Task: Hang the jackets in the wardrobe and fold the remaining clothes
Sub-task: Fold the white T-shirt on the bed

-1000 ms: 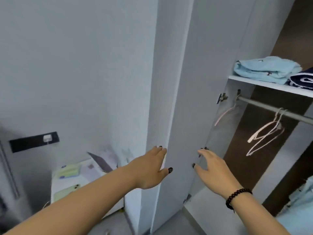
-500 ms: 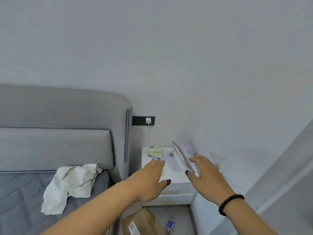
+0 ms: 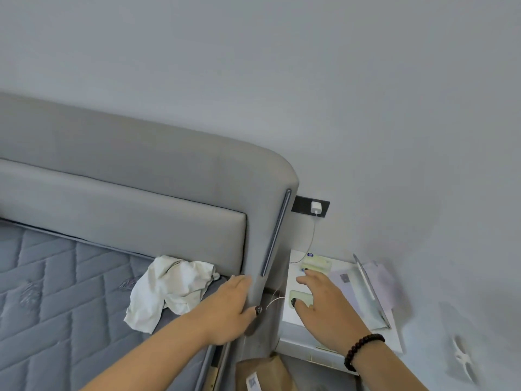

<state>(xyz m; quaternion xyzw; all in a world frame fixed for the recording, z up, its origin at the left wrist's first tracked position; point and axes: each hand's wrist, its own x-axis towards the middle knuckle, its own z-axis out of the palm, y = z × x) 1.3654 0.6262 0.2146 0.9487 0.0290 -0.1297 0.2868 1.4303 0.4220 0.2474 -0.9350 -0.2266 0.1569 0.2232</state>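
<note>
Two hands reached forward, fingers loosely spread, holding nothing: left hand [image 3: 225,311] just right of a crumpled white garment [image 3: 172,289] on the quilted grey mattress [image 3: 56,292]; right hand [image 3: 324,306] over the white nightstand [image 3: 293,314], padded headboard [image 3: 262,215] between them.

head cam | tilted, looks down at bed [image 3: 70,306] corner and nightstand [image 3: 290,331] | close range | single view
</note>
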